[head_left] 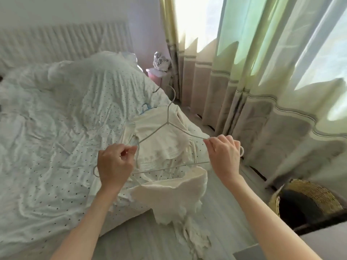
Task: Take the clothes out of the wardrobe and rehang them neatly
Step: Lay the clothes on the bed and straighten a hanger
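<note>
A thin white wire hanger (pixel 170 139) is held level above the near right corner of the bed, its hook pointing to the far side. A cream, frilled strappy garment (pixel 174 196) droops from it, most of its cloth hanging below the bottom bar toward the pale wooden floor (pixel 142 239). The left hand (pixel 114 164) grips the hanger's left end and pinches a thin strap (pixel 136 156) there; the right hand (pixel 223 154) pinches the hanger's right shoulder.

The likely trouble is the strap: it is narrow and could slide off the smooth wire if the hanger tips, dropping the top onto the floor. More cream clothing (pixel 165 139) lies beneath on the dotted white quilt (pixel 65 128), so trailing fabric could snag it. A woven basket (pixel 304 199) stands to the near right, beside the green curtains (pixel 262 72).
</note>
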`<action>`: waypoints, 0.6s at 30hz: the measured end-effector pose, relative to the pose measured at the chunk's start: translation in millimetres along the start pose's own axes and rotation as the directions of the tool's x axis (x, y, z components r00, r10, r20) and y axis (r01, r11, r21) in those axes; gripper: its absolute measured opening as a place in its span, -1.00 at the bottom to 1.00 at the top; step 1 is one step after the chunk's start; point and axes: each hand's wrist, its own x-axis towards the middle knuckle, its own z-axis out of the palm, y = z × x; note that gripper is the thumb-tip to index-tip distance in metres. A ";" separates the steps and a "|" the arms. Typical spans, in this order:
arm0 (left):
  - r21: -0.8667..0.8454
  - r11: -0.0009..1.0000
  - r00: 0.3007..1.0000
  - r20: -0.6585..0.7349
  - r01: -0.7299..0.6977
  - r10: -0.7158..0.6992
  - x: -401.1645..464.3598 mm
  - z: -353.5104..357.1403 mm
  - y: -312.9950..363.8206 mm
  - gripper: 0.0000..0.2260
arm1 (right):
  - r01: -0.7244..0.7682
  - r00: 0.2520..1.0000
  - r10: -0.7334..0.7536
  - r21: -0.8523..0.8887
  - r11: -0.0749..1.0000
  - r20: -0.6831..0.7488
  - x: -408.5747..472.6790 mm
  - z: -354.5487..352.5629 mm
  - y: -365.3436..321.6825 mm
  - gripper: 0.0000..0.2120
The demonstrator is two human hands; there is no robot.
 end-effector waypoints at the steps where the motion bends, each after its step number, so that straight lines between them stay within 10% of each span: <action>1: 0.017 1.000 0.999 -0.049 0.008 -0.007 10.2 -11.5 -4.1 -0.71 | 0.023 1.000 -0.022 0.031 0.999 -0.012 11.1 4.7 -15.5 -0.70; 18: 0.090 0.989 0.821 -0.551 -0.120 0.150 315.4 -188.0 -34.6 -0.71 | 0.339 0.920 -0.232 0.344 0.876 -0.315 291.8 15.6 -271.7 -0.71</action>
